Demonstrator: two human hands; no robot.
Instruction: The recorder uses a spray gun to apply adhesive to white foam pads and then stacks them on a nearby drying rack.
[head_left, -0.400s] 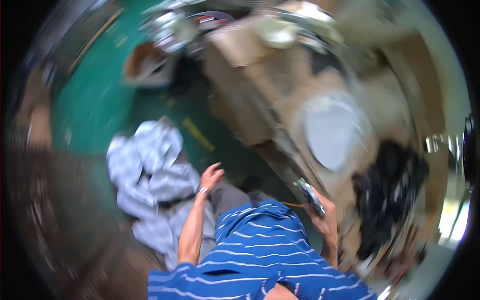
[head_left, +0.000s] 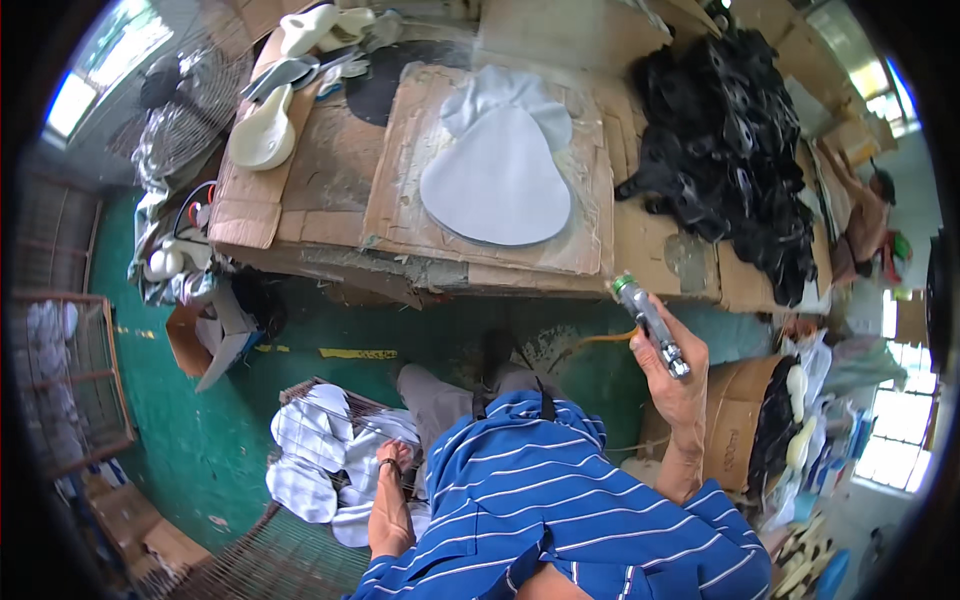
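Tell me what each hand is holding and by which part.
The right hand grips a metal spray tool around its lower body. The left hand reaches into the pale cut pieces in the wire basket; whether it grips one cannot be told.

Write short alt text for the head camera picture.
A person in a blue striped shirt holds a metal spray tool in the right hand; the left hand reaches into white cut pieces beside a cardboard-covered table.

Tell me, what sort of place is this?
Probably a small shoe-making workshop: pale shoe forms and white cut pieces on a cardboard-covered bench, with a heap of black parts.
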